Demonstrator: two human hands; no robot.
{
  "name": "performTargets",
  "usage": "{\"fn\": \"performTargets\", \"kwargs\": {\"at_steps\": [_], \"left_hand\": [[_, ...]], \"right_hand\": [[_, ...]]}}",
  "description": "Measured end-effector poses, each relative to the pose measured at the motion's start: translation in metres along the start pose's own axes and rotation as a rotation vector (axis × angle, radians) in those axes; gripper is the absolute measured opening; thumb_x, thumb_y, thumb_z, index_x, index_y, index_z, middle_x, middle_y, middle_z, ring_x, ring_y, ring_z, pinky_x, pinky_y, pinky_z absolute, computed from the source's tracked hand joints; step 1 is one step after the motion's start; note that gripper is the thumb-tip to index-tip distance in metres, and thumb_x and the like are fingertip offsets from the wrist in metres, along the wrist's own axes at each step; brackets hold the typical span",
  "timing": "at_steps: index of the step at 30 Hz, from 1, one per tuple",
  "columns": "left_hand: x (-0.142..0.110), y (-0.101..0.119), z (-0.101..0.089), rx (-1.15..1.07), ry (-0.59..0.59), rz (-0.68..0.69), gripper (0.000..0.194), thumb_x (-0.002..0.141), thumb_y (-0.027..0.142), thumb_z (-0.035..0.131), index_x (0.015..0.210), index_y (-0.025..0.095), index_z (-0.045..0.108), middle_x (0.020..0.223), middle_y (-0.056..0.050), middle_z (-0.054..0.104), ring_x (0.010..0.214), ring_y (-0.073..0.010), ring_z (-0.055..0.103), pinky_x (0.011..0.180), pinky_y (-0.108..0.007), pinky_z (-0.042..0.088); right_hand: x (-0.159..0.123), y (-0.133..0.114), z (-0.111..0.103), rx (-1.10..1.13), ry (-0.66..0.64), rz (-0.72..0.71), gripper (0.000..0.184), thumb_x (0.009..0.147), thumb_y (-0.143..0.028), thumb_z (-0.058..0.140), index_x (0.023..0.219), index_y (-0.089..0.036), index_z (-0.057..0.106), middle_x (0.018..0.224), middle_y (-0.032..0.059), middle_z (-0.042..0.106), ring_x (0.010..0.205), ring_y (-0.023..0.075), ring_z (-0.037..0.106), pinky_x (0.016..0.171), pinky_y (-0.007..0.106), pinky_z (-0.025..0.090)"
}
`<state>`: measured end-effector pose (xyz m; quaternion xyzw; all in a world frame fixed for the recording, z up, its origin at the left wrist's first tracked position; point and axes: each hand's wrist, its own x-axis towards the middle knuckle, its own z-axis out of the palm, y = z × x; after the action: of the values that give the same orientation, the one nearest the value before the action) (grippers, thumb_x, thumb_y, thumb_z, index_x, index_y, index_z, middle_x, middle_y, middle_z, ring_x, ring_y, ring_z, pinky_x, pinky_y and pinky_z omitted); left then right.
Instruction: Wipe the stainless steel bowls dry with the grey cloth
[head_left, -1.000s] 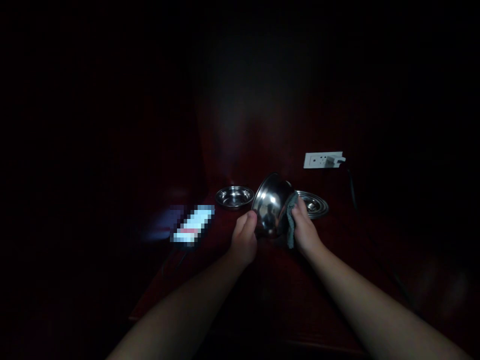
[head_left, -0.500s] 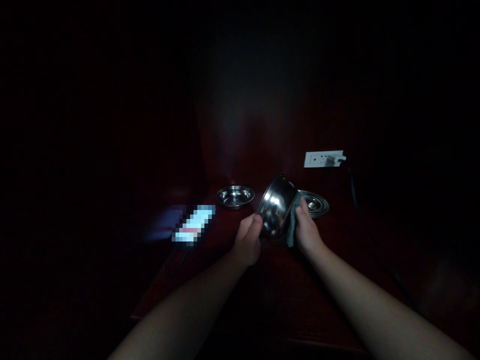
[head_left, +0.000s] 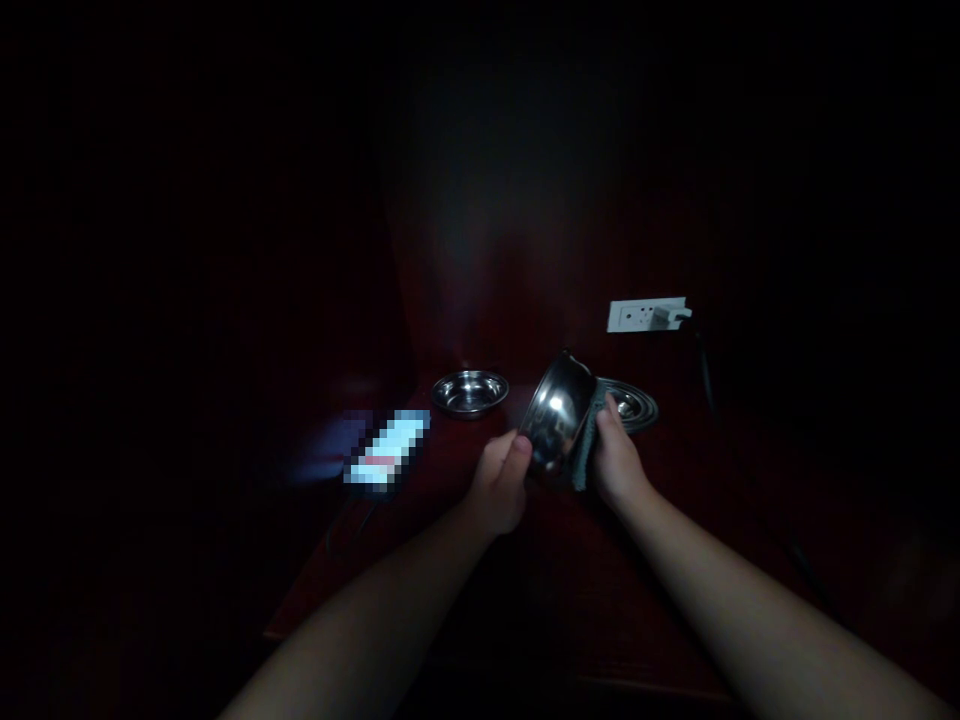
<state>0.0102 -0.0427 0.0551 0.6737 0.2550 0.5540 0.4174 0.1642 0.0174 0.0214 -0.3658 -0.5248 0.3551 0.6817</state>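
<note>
A shiny steel bowl [head_left: 556,415] is held tilted on its side above the dark red table. My left hand [head_left: 504,480] grips its left edge, thumb on the outside wall. Against the right side of the bowl, my right hand [head_left: 616,450] presses a grey-green cloth [head_left: 586,445], its fingers partly hidden behind the cloth. Behind my right hand lies a round steel dish or lid [head_left: 637,408], partly covered from view. To the left of the held bowl, a shallow steel dish [head_left: 470,396] rests upright on the table.
A phone with a lit, pixelated screen [head_left: 390,450] lies at the left of the table [head_left: 480,610], a thin cable near it. On the back wall is a white socket [head_left: 646,315] with a plug and a dark cord running down at right. The surroundings are very dark.
The bowl and my left hand have shifted slightly to the right. My right hand stays on the cloth, nearly in the same place.
</note>
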Motion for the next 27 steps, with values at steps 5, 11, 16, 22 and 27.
{"fn": "performTargets", "kwargs": {"at_steps": [5, 11, 16, 22, 27], "left_hand": [[-0.001, -0.002, -0.001, 0.101, -0.019, 0.075, 0.052, 0.091, 0.05, 0.029, 0.084, 0.012, 0.064, 0.077, -0.008, 0.066, 0.067, -0.017, 0.058, 0.065, -0.028, 0.045], [-0.001, -0.002, -0.002, 0.128, -0.044, 0.15, 0.048, 0.093, 0.043, 0.027, 0.085, 0.012, 0.064, 0.077, -0.008, 0.066, 0.067, -0.016, 0.058, 0.065, -0.027, 0.044], [-0.002, -0.002, -0.003, 0.174, -0.071, 0.158, 0.048, 0.093, 0.042, 0.027, 0.084, 0.012, 0.063, 0.076, -0.007, 0.065, 0.067, -0.0161, 0.059, 0.065, -0.026, 0.044], [-0.002, -0.004, -0.004, 0.208, -0.097, 0.159, 0.047, 0.094, 0.042, 0.026, 0.084, 0.012, 0.062, 0.075, -0.007, 0.063, 0.067, -0.0157, 0.057, 0.066, -0.027, 0.043], [-0.002, -0.007, -0.004, 0.214, -0.075, 0.152, 0.047, 0.093, 0.042, 0.027, 0.081, 0.011, 0.06, 0.072, -0.007, 0.061, 0.065, -0.0152, 0.057, 0.064, -0.026, 0.043]], "right_hand": [[0.0, -0.002, 0.001, 0.037, 0.001, -0.013, 0.054, 0.084, -0.056, 0.041, 0.13, -0.028, 0.043, 0.137, 0.0036, 0.046, 0.127, 0.0243, 0.042, 0.108, 0.048, 0.029], [0.001, 0.004, -0.002, -0.026, -0.021, -0.102, 0.05, 0.087, -0.054, 0.034, 0.13, -0.029, 0.043, 0.13, 0.0031, 0.052, 0.123, 0.0224, 0.046, 0.103, 0.048, 0.035], [0.002, 0.007, -0.003, 0.005, 0.019, -0.081, 0.054, 0.086, -0.057, 0.035, 0.131, -0.028, 0.042, 0.125, 0.004, 0.056, 0.116, 0.0234, 0.052, 0.1, 0.047, 0.039], [0.0, -0.007, -0.002, -0.006, 0.035, -0.066, 0.054, 0.086, -0.057, 0.037, 0.129, -0.025, 0.043, 0.129, 0.0051, 0.053, 0.12, 0.0253, 0.047, 0.105, 0.049, 0.032], [-0.006, -0.024, -0.002, -0.161, -0.063, -0.309, 0.054, 0.087, -0.054, 0.037, 0.133, -0.026, 0.039, 0.137, 0.005, 0.044, 0.129, 0.0242, 0.037, 0.111, 0.045, 0.023]]}}
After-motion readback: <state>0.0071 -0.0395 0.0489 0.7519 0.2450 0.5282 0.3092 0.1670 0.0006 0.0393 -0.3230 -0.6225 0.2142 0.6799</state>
